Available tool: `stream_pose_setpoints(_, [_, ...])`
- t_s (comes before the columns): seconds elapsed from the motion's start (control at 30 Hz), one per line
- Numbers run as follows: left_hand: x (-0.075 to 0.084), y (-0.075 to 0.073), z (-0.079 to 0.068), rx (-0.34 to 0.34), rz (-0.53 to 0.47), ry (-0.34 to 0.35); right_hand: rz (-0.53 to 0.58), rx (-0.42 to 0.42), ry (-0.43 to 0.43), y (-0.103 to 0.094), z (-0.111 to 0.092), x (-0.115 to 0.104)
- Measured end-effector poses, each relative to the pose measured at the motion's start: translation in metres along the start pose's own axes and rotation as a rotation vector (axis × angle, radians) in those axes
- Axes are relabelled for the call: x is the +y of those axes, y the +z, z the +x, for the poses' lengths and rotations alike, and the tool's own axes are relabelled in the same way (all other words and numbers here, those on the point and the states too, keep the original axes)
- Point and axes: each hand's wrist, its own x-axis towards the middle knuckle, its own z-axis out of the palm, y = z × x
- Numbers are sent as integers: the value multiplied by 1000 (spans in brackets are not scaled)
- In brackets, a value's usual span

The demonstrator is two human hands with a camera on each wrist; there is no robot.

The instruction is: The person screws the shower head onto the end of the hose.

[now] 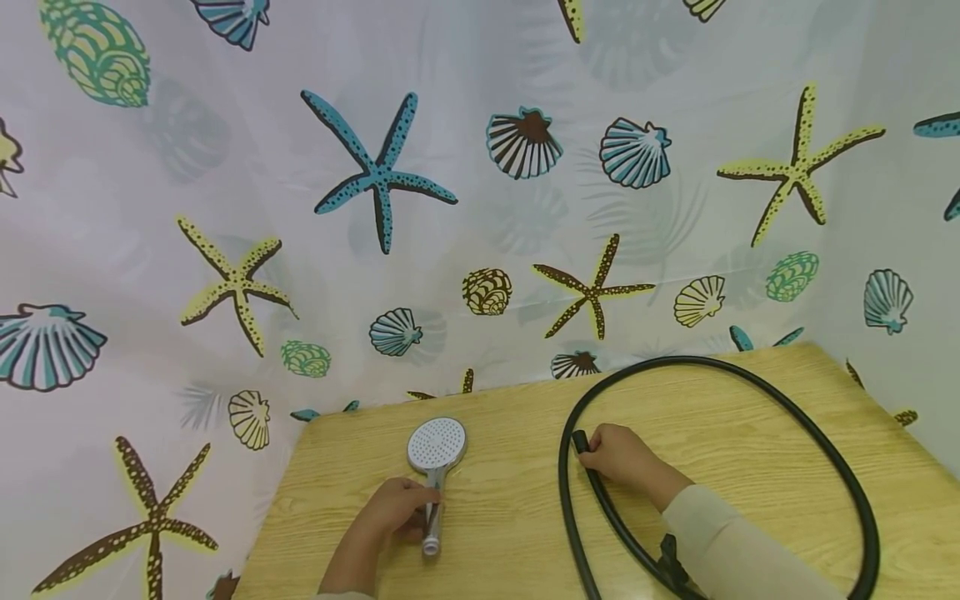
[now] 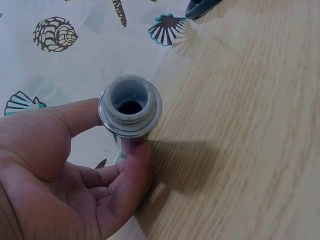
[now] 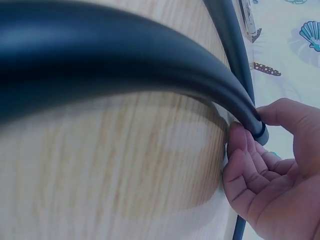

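My left hand [image 1: 397,508] grips the chrome handle of a shower head [image 1: 437,443], whose round white spray face points up and away from me. In the left wrist view the threaded end of the shower head [image 2: 131,106] faces the camera, with thumb and fingers curled about the handle. A black shower hose [image 1: 708,362] lies in a wide loop on the right. Near one end of it, my right hand [image 1: 624,454] pinches the hose between thumb and fingers. In the right wrist view that hose end [image 3: 257,131] shows between thumb and fingertips.
Both hands work over a wooden table [image 1: 510,492]. A white curtain [image 1: 465,217] printed with starfish and shells hangs behind and along the sides of it. By the right sleeve, a small black piece [image 1: 670,560] overlaps the hose.
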Motion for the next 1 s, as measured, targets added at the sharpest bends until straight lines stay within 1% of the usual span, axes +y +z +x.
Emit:
stream_pose_setpoints(0.17, [-1,3,0,-11,-38,-2,61,-7,23,0,-1,-2])
stream_pose_setpoints(0.4, [-3,6,2,-57,-111,12,136,-8,50,-1,-3,-2])
stream_pose_setpoints(0.63, [-3,8,6,-66,-151,-3,200,-31,59,-4,-7,-3])
stream_pose_setpoints(0.9, [-4,10,8,-109,-228,-10,310,-59,55,-6,-8,-4])
stream_pose_setpoints(1.0, [-3,11,8,-117,-254,-4,338,-62,68,-6,-9,-5])
